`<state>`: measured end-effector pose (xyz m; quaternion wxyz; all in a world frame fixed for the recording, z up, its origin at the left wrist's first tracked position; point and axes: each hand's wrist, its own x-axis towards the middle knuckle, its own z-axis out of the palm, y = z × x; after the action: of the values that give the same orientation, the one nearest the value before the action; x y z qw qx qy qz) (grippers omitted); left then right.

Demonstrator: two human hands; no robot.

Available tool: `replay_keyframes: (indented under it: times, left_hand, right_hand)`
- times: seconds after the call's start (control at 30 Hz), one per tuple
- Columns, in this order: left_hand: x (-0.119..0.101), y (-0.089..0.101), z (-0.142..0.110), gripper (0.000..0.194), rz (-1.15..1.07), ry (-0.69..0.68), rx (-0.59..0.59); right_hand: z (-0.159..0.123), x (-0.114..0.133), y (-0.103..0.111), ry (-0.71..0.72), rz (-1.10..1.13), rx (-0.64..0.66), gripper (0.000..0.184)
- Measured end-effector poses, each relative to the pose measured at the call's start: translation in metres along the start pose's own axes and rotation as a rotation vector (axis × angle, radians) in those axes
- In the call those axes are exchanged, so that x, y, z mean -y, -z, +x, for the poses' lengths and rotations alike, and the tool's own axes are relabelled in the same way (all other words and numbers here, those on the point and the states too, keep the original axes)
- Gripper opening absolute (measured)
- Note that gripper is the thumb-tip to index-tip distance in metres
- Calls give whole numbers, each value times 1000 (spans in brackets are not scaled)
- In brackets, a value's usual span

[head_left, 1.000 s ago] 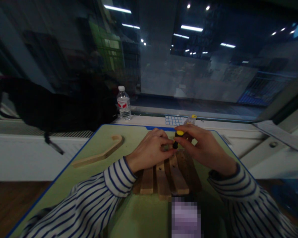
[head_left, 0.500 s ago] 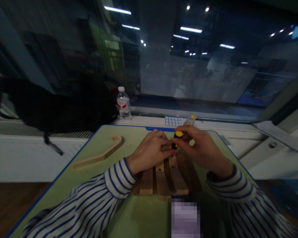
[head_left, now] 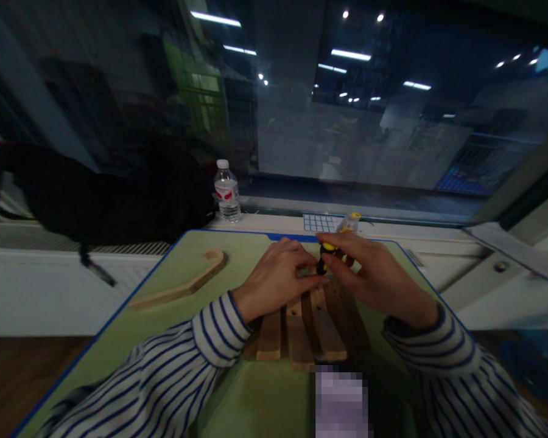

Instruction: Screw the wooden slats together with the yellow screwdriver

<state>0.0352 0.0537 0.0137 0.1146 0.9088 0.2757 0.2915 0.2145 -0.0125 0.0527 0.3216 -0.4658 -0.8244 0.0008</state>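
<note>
A short screwdriver (head_left: 327, 250) with a black and yellow handle stands upright over the slatted wooden piece (head_left: 296, 331). My right hand (head_left: 369, 267) is closed around its handle, thumb on the near side. My left hand (head_left: 281, 274) rests on the slats, thumb and fingertips pinched together beside the screwdriver's lower end. What those fingertips hold, if anything, is hidden, and so is the driver's tip. Three light slats with small dark holes point toward me, and a darker wooden part lies under and right of them.
A curved wooden piece (head_left: 187, 286) lies on the left of the green, blue-edged table (head_left: 237, 395). Behind it on the sill stand a water bottle (head_left: 227, 191), a blue-gridded sheet (head_left: 319, 222) and a clear bag (head_left: 348, 223). A black bag (head_left: 95, 201) is at left.
My right hand has turned slightly about the screwdriver handle, its fingers shifting and its wrist moving a little right. My left hand stays almost still.
</note>
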Motion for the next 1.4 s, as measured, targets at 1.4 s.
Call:
replay_keyframes:
  times: [1.4]
  left_hand:
    - [4,2,1,22,-16,-54,42]
  right_hand:
    - [2,2,-3,-10,-22,-19,33]
